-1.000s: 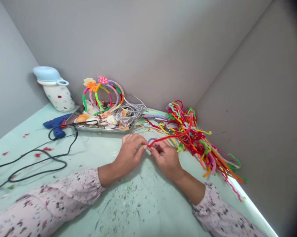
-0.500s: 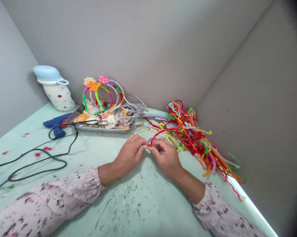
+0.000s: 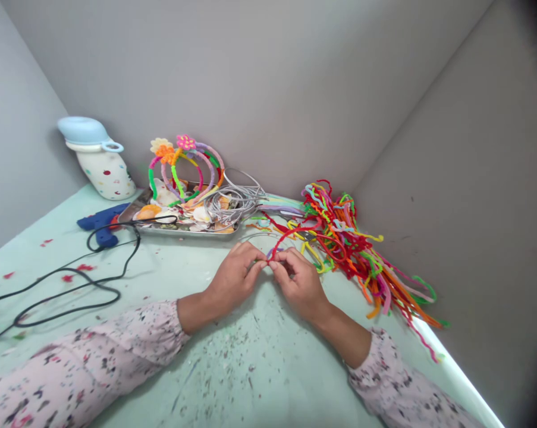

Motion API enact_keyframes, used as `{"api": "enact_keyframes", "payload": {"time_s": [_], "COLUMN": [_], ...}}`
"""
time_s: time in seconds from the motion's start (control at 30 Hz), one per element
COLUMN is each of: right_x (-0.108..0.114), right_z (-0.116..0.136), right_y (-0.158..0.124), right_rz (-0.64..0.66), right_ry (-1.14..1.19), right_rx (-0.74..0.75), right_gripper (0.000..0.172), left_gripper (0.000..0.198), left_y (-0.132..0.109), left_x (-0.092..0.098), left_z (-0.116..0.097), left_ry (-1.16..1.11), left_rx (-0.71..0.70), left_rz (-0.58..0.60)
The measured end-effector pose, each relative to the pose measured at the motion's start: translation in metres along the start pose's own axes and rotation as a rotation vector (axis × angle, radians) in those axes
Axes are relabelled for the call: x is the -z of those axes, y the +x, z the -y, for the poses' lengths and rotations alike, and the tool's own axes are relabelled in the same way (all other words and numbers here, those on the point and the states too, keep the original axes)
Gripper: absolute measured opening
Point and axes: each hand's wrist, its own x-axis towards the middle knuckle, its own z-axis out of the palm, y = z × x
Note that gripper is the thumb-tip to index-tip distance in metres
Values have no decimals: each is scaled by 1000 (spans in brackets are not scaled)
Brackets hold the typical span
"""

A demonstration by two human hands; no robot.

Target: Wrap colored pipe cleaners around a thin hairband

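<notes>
The left hand (image 3: 235, 276) and the right hand (image 3: 297, 279) both pinch one red pipe cleaner (image 3: 290, 236); the pipe-cleaner pile (image 3: 357, 249) lies at 2 o'clock.

Both forearms come in from the lower corners and converge at the middle, lying low over the surface. Pale, speckled sleeves cover them down to just short of the bare wrists. The left hand (image 3: 232, 278) is turned knuckles up, its fingers (image 3: 256, 266) curled forward with thumb and forefinger pressed together. The right hand (image 3: 302, 286) faces it, wrist bent slightly inward, fingers (image 3: 282, 268) bunched at the tips. The two sets of fingertips almost touch, each pinched closed on the same red pipe cleaner (image 3: 282, 242).
</notes>
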Motion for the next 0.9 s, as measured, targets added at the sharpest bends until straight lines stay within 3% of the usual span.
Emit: {"api": "enact_keyframes", "payload": {"time_s": [0.33,0.9], "right_x": [1,1], "right_z": [2,0], "right_y": [2,4], "right_rz": [-1,80], "right_ry": [-23,82], "right_rx": [21,-108], "right_gripper": [13,19], "left_gripper": [13,13], "left_y": [0,-1], "left_x": [-1,-3], "left_z": [-2,1], "left_ry": [27,33], "left_rx": [23,-2], "left_rz": [29,46]}}
